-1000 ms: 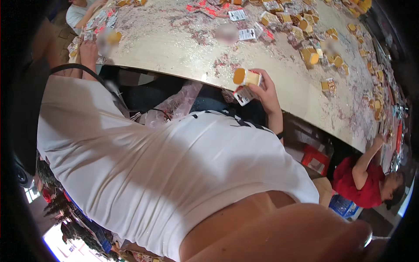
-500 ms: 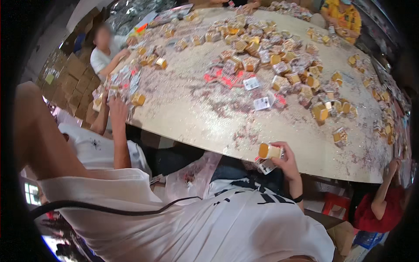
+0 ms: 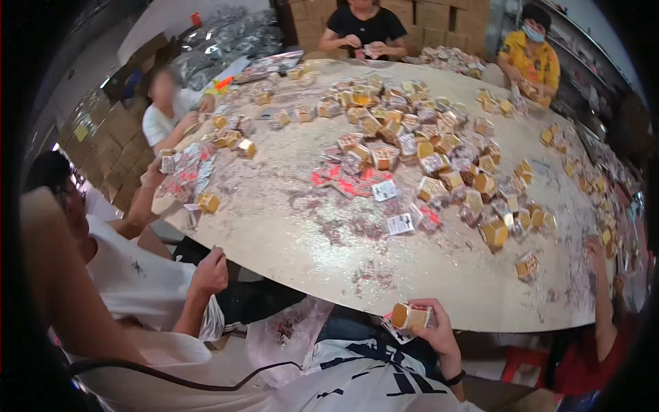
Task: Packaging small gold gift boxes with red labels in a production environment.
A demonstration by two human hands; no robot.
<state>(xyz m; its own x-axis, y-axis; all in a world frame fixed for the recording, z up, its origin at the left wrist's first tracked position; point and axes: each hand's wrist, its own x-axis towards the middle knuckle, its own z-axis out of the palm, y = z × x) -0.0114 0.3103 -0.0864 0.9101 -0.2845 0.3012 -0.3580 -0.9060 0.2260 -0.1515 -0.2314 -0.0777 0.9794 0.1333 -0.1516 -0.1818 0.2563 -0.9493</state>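
Observation:
My right hand (image 3: 438, 329) is closed around a small six-sided box (image 3: 412, 316) with a golden end, above the near table edge. A white card with black print (image 3: 398, 334) shows just below the box; whether my fingers also grip it I cannot tell. My left arm (image 3: 58, 275) is raised along the left side of the picture, and its hand is out of view. Ahead of my right hand, scattered glittery bits (image 3: 371, 271) lie on the pale table (image 3: 302, 254).
Many similar golden boxes (image 3: 422, 147) are heaped mid-table, beside red-and-white packets (image 3: 343, 180) and white cards (image 3: 400, 224). On my left sits a co-worker in white (image 3: 137, 268); others sit around the table. A clear plastic bag (image 3: 285, 336) hangs below the near edge.
The view has tilted up, so the table appears lower and more of the people behind it shows. The left co-worker's near hand has drawn back from the packets. My right hand keeps the box.

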